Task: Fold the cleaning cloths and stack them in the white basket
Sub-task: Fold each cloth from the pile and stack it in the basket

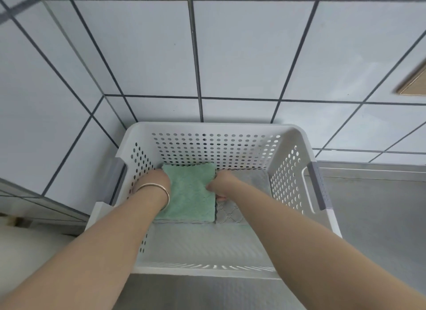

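White tiled wall [242, 51] with dark grout fills the top half of frame; tan wooden thing [415, 83] at right edge is cut off, can't identify it. Steel counter [373, 217] lower right, running under the basket. White perforated basket [216, 146] sits center frame, grey handles on both sides, near rim partly covered by my forearms.

Inside, at the far end of the basket floor: green cloth [191, 192], folded square, lying on top of a stack in the left-center; only a thin grey edge of what's under it shows, can't count layers. Grey cloth [249, 185] just right of it, touching, mostly hidden by my right arm.

My left hand [154, 180] is at the green cloth's left edge, fingers tucked down between cloth and basket wall, out of sight, so can't tell if it grips or just presses. Bangle [159, 189] on that wrist. My right hand [221, 185] is at the green cloth's right edge, over the seam with the grey one, fingers curled and pinching the green edge.
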{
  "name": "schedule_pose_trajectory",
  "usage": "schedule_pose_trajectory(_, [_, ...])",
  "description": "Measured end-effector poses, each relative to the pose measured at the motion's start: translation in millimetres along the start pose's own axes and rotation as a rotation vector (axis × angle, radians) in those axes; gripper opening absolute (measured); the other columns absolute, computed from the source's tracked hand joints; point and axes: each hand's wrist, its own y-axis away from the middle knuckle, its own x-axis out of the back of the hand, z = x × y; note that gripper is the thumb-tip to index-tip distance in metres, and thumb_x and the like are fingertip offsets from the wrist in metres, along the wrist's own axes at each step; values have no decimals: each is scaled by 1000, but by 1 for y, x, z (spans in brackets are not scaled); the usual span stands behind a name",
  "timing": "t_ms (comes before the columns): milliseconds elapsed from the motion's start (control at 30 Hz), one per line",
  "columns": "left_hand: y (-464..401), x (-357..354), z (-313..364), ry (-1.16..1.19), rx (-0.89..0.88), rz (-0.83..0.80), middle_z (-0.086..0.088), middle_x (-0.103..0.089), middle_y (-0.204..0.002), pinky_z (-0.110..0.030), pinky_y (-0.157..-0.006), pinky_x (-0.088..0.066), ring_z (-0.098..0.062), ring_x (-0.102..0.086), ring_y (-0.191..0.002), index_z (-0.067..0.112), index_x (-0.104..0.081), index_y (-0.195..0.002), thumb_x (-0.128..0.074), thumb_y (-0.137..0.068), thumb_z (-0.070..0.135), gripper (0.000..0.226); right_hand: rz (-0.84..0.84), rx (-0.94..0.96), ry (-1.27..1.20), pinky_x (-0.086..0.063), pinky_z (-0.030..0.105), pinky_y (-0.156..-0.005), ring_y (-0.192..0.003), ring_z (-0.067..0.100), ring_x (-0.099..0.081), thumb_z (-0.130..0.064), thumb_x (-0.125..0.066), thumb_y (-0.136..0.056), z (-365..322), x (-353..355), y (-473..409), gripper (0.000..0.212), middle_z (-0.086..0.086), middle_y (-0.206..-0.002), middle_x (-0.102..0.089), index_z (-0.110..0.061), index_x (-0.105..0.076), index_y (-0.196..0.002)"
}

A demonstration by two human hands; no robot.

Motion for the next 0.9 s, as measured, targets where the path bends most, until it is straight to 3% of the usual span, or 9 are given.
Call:
schedule_pose_trajectory(67, [11,6,4,23,-98,158,-11,-60,-108,-36,-82,-50,-28,-59,-97,4,-44,-127,-41,-90,0,38,51,41,169,-52,28,-62,-58,19,-51,-16,-47,-94,-4,6,8,27,6,-69,-51,-10,-46,-68])
schedule_pose_trajectory(133, [35,16,11,-37,-218,424,-3,-53,-77,-34,-58,-45,-23,-54,-71,10,-45,-120,-44,-90,5,31,140,135,314,-40,23,-49,-51,16,-43,-19,-46,-93,-10,16,24,30,3,-62,-44,-10,-45,-65])
schedule_pose_trajectory(200, [64,25,25,-47,-325,618,-2,-56,-79,-30,-55,-42,-24,-55,-68,16,-47,-117,-46,-91,14,26,206,262,387,-41,26,-57,-66,20,-49,-23,-46,-93,-15,28,58,20,5,-75,-51,-10,-54,-81])
schedule_pose_trajectory(333, [133,42,54,67,-568,805,-3,-64,-101,-32,-60,-39,-29,-64,-87,19,-49,-114,-41,-90,15,25,518,448,415,-36,28,-64,-84,29,-57,-17,-39,-91,7,57,141,20,6,-91,-60,-14,-54,-104])
schedule_pose_trajectory(400, [167,42,67,189,-710,922,-3,-67,-93,-34,-56,-41,-32,-66,-78,17,-54,-106,-43,-89,19,21,735,498,375,-32,28,-60,-84,31,-60,-18,-38,-91,37,67,177,19,5,-93,-65,-15,-55,-99])
schedule_pose_trajectory(500, [204,33,95,299,-920,1101,-1,-66,-67,-29,-38,-39,-30,-61,-48,17,-62,-85,-38,-82,29,27,1020,523,261,-22,27,-44,-61,30,-58,-19,-40,-84,83,72,212,18,2,-72,-64,-13,-56,-81])
schedule_pose_trajectory(600, [236,10,137,416,-1094,1092,1,-66,-65,-27,-37,-40,-27,-60,-45,20,-63,-84,-40,-80,31,26,1183,417,191,-12,16,-38,-41,22,-50,-17,-53,-73,141,73,239,7,-4,-54,-58,-16,-59,-70])
schedule_pose_trajectory(700, [260,-28,186,494,-1203,918,6,-67,-67,-28,-41,-48,-22,-63,-50,27,-60,-84,-40,-78,36,23,1177,280,147,-23,18,-38,-41,24,-51,-25,-46,-76,213,63,257,15,-4,-54,-58,-18,-56,-67])
schedule_pose_trajectory(900, [321,-97,297,335,-1406,674,13,-66,-62,-22,-39,-42,-15,-63,-48,28,-61,-75,-58,-68,27,8,1008,-44,77,-36,31,-67,-90,28,-59,-29,-42,-92,372,58,299,22,0,-99,-66,-18,-59,-99])
